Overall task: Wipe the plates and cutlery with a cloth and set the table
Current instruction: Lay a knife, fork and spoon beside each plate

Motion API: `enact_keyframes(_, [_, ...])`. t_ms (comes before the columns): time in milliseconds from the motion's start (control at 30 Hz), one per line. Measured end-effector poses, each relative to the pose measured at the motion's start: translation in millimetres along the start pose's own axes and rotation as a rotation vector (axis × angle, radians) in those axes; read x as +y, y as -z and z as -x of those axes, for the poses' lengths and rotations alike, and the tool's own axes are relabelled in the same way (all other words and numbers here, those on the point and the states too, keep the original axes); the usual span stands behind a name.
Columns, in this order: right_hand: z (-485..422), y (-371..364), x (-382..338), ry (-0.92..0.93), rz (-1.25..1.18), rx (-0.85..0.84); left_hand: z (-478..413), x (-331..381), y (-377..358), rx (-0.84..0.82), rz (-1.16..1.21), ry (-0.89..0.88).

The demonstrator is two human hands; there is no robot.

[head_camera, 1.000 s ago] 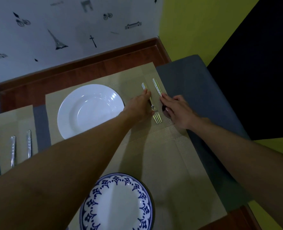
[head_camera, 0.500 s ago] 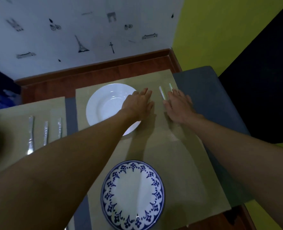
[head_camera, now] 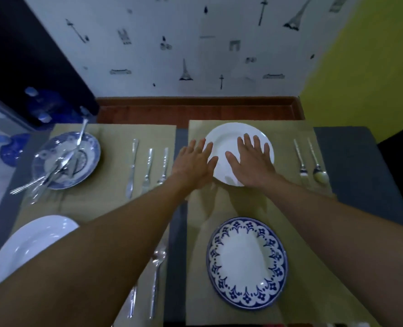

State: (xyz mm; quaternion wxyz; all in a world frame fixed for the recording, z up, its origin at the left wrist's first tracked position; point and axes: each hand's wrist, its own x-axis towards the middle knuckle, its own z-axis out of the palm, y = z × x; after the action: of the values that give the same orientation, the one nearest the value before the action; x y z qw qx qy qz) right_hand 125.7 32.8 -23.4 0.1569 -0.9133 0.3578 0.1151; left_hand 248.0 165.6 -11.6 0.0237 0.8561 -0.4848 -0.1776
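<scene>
- The white plate (head_camera: 228, 138) sits at the far end of the right-hand placemat (head_camera: 287, 131), its 12 o'clock rim just beside the mat's far edge.
- The left hand (head_camera: 192, 161) is released, its straight, spread fingers lying across the plate's 9 o'clock rim and gripping nothing.
- The right hand (head_camera: 252, 161) is likewise released, flat over the plate's 3 o'clock half.
- At 3 o'clock from the plate, apart from it, a fork (head_camera: 302, 161) and a spoon (head_camera: 317, 164) lie side by side, handles pointing to 12 o'clock.
- At 6 o'clock on the same mat rests a blue-rimmed plate (head_camera: 246, 263), with bare mat between the two plates.
- A grey strip of bench (head_camera: 180, 138) parts this mat from the left one; more grey bench shows at 3 o'clock.
- On the left mat, three pieces of cutlery (head_camera: 148, 168) lie in a row.
- At 9 o'clock from them, a blue patterned dish (head_camera: 87, 159) holds a cutlery heap (head_camera: 54, 171), with handles jutting past its 7 o'clock rim.
- A second white plate (head_camera: 28, 244) lies at 7 o'clock, partly under the left forearm.
</scene>
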Motion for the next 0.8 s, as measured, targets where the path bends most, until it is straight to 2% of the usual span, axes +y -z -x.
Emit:
enact_keyframes(433, [17.5,-67.4,-175.4,0.258,-0.034,-0.116,96.5,-164.0,-17.3,0.083,0.109,0.243])
enact_keyframes(633, [33.9,-121.3,-236.6,0.428,0.029,-0.139,128.7,-216.9,-26.8,0.143,0.167,0.362])
enact_keyframes(800, [45.3,-167.9,-284.1,0.642,0.061,-0.163,147.5,-263.8,-31.3,0.212,0.193,0.416])
